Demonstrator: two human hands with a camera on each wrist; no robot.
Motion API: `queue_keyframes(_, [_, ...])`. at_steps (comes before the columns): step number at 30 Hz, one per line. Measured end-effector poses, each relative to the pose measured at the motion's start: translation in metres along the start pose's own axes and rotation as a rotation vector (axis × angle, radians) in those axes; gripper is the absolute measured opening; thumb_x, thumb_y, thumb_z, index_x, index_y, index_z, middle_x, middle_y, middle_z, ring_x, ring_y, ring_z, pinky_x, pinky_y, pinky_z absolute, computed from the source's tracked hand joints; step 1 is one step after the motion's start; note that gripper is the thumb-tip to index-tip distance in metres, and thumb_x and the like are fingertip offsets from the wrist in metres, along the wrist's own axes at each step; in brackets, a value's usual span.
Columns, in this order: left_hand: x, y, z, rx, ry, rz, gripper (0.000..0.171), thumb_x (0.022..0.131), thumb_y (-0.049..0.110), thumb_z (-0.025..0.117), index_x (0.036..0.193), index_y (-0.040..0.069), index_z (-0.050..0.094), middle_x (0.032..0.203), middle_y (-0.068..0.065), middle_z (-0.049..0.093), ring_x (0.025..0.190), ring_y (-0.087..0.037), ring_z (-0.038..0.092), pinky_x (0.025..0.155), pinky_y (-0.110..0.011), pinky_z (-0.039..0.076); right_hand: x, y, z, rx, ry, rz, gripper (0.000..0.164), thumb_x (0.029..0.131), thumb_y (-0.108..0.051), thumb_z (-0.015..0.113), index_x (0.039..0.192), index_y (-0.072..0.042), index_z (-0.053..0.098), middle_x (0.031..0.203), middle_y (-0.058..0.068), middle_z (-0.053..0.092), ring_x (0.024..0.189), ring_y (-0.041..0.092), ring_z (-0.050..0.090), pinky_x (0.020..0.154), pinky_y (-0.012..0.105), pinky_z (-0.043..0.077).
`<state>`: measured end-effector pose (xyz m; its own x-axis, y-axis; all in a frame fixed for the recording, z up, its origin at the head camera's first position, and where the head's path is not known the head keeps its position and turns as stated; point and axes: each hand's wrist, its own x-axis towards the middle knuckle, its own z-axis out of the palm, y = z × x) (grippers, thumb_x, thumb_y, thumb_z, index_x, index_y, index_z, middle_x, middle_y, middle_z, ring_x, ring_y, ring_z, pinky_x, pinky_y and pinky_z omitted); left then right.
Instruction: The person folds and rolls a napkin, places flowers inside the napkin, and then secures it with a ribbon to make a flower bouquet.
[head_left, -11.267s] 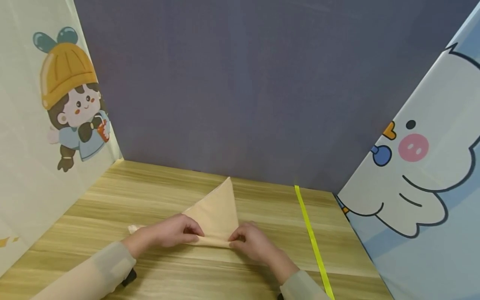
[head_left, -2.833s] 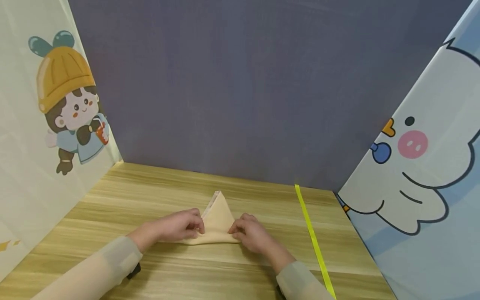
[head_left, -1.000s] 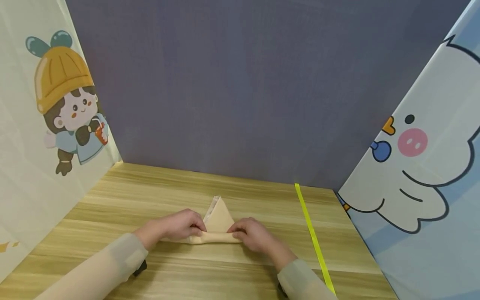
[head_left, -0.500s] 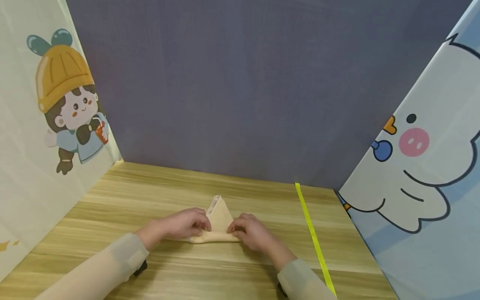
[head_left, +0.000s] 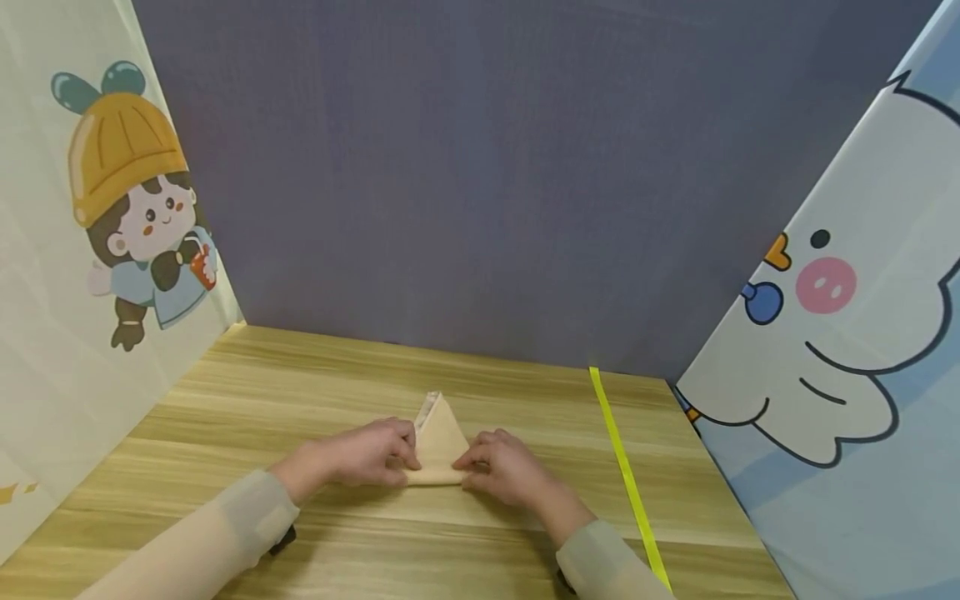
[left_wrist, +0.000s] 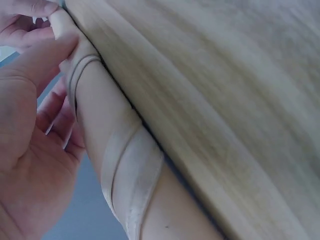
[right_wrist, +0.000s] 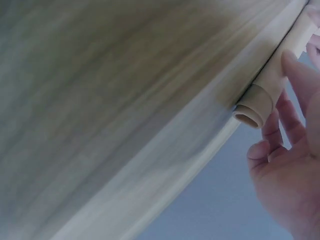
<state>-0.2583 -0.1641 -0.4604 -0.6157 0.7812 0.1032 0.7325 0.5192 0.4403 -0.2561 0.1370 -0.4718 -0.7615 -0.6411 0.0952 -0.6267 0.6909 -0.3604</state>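
Observation:
A beige cloth [head_left: 441, 437] lies on the wooden table, rolled along its near edge, with a small triangular tip pointing away from me. My left hand [head_left: 367, 454] pinches the left part of the roll between thumb and fingers. At the right end, my right hand [head_left: 510, 471] holds the roll the same way. In the left wrist view the rolled cloth [left_wrist: 120, 145] shows overlapping spiral layers, with the left hand [left_wrist: 32, 150] beside it. The right wrist view shows the hollow end of the roll [right_wrist: 255, 107] next to the right hand [right_wrist: 295, 160].
A yellow tape strip [head_left: 626, 471] runs down the right side of the wooden table [head_left: 375, 542]. A dark grey panel [head_left: 450, 167] stands behind, with printed cartoon panels on the left and right.
Both hands have rolled the cloth away from me; its flat triangle is much smaller than in the earliest frame. Over the last second, the left hand shifts slightly and covers the roll's left end.

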Motion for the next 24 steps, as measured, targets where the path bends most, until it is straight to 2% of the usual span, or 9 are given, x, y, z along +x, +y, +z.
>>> queue_keyframes(3, [-0.0005,-0.0016,0.0010,0.022,0.020,0.008,0.022,0.096,0.017,0.085,0.117,0.010,0.086,0.099,0.011,0.066,0.093,0.000,0.052,0.086,-0.023,0.048,-0.0001,0.0016,0.0016,0.009,0.016,-0.004,0.021,0.096,-0.028,0.086,0.117,-0.026,0.086,0.109,-0.011,0.074,0.098,0.007,0.056,0.090,0.030,0.048])
queue_keyframes(8, [-0.0010,-0.0053,0.0034,0.007,0.022,-0.005,0.026,0.095,0.020,0.088,0.118,0.010,0.086,0.100,0.010,0.071,0.092,0.001,0.055,0.084,-0.022,0.051,-0.0008,0.0039,0.0035,0.016,0.037,-0.022,0.018,0.100,-0.028,0.083,0.117,-0.026,0.086,0.107,-0.012,0.076,0.096,0.006,0.058,0.088,0.029,0.049])
queue_keyframes(13, [0.0008,-0.0065,0.0031,-0.049,0.045,-0.037,0.010,0.099,0.013,0.081,0.108,0.014,0.086,0.098,0.009,0.077,0.085,0.004,0.059,0.076,-0.021,0.054,-0.0015,0.0057,0.0030,0.037,0.033,-0.003,0.016,0.103,-0.029,0.078,0.118,-0.027,0.086,0.111,-0.011,0.078,0.099,0.008,0.061,0.089,0.032,0.050])
queue_keyframes(16, [0.0011,-0.0069,0.0018,-0.098,0.047,-0.067,0.008,0.101,0.012,0.079,0.106,0.016,0.084,0.094,0.011,0.078,0.078,0.006,0.058,0.071,-0.020,0.052,-0.0012,0.0069,0.0029,0.052,0.014,0.033,0.016,0.105,-0.028,0.076,0.118,-0.027,0.085,0.116,-0.010,0.079,0.105,0.011,0.064,0.095,0.036,0.052])
queue_keyframes(24, [-0.0008,-0.0086,0.0016,-0.153,0.033,-0.078,0.018,0.105,0.013,0.076,0.121,0.014,0.082,0.094,0.009,0.077,0.077,0.006,0.057,0.071,-0.021,0.053,0.0010,0.0076,0.0011,0.117,-0.038,0.083,0.016,0.106,-0.023,0.074,0.117,-0.026,0.085,0.117,-0.007,0.081,0.113,0.017,0.072,0.103,0.044,0.057])
